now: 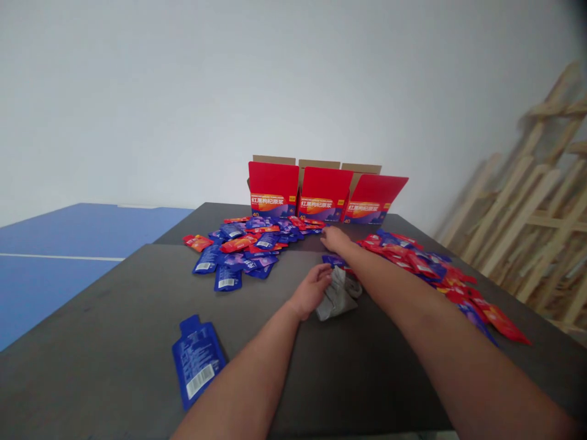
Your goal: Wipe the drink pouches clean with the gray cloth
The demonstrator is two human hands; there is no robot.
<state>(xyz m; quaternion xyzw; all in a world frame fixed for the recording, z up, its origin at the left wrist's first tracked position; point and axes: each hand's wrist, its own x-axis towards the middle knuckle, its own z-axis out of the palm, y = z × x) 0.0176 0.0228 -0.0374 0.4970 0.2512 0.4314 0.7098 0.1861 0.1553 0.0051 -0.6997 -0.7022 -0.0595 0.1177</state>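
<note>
A small grey cloth bag [338, 296] lies on the dark table in front of me, with part of a blue sachet [334, 260] showing at its far side. My left hand [310, 292] is closed at the bag's left edge, fingers curled against the cloth. Farther off, my right hand [336, 239] reaches the right end of a mixed pile of blue and red sachets [263, 241]. Its fingers are bent together there, and what they hold is hidden. Close to my left forearm lies a single blue sachet [198, 357] with a barcode.
Three red cartons with raised flaps [274, 189] stand side by side at the back. A second heap of red and blue sachets [419, 263] spreads along the right. Beyond the table's left edge is a blue table [82, 244]; wooden slats [541, 214] lean at the right wall.
</note>
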